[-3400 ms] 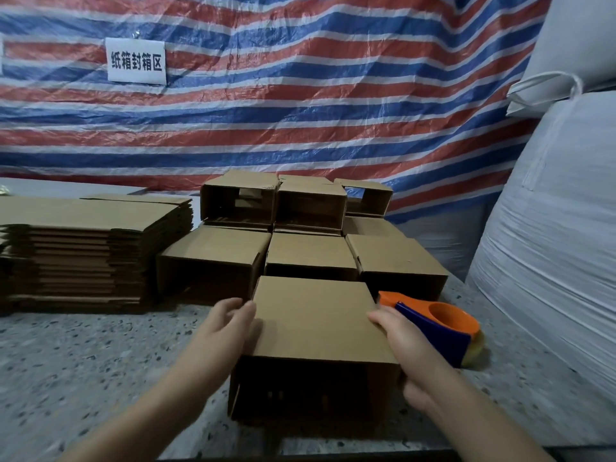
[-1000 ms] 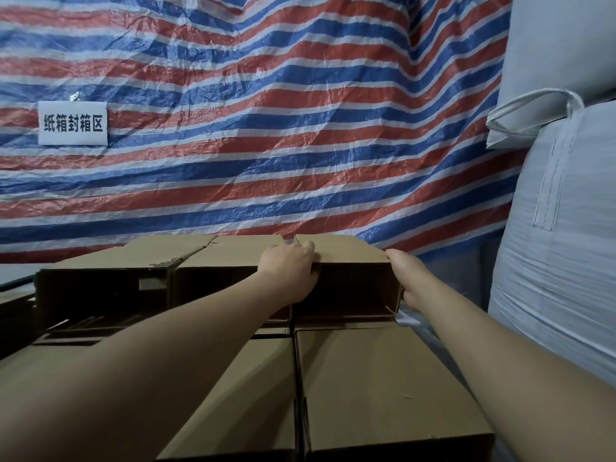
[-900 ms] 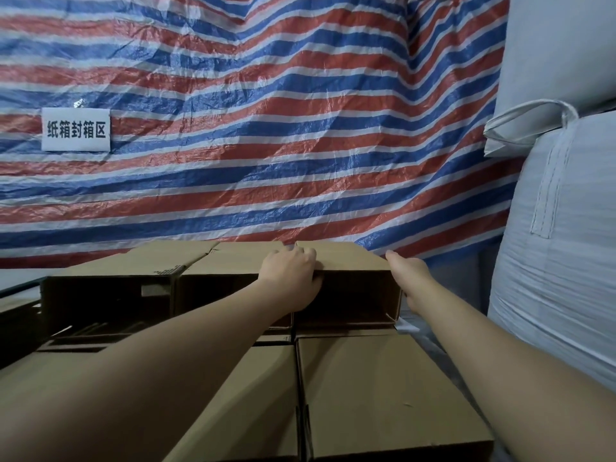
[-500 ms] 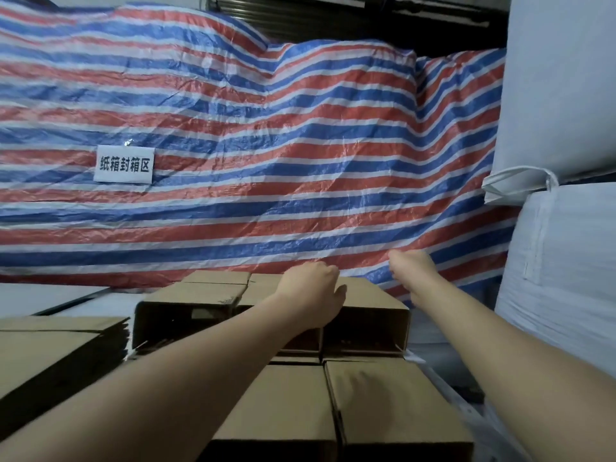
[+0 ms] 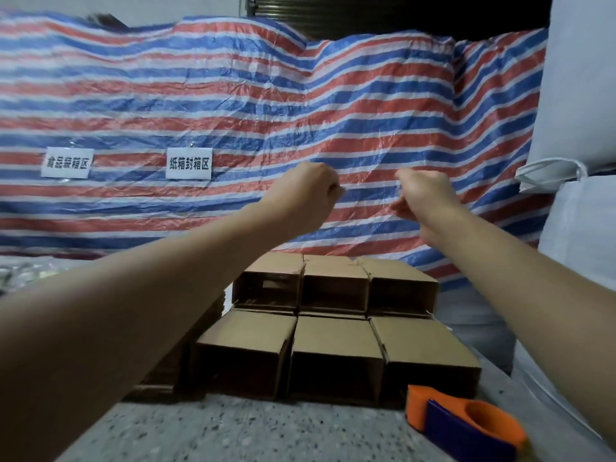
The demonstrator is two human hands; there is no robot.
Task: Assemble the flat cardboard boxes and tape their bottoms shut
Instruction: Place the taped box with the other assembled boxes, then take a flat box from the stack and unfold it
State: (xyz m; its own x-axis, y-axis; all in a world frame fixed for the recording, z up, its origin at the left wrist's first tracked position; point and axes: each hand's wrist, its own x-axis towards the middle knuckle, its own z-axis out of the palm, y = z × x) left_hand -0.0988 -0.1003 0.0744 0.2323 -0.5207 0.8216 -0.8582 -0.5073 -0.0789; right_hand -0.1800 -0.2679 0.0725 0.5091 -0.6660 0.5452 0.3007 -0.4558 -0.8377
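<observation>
Six assembled cardboard boxes lie on their sides in two rows of three, open ends towards me: a front row (image 5: 335, 356) and a back row (image 5: 334, 288). Both my hands hang in the air above and beyond the back row, touching no box. My left hand (image 5: 308, 193) is curled into a fist and holds nothing. My right hand (image 5: 421, 195) has loosely curled fingers and is also empty. An orange and blue tape dispenser (image 5: 466, 425) lies on the table at the near right, in front of the right front box.
The speckled stone table (image 5: 233, 435) runs under everything. My left forearm mostly hides a stack of flat cardboard (image 5: 160, 381) left of the boxes. A striped tarp (image 5: 200, 95) with two white signs closes the back. Big white sacks (image 5: 586, 255) stand at the right.
Both hands have let go of the right box in the back row and risen away from it. My view has pulled back, so the front row and tape dispenser show again.
</observation>
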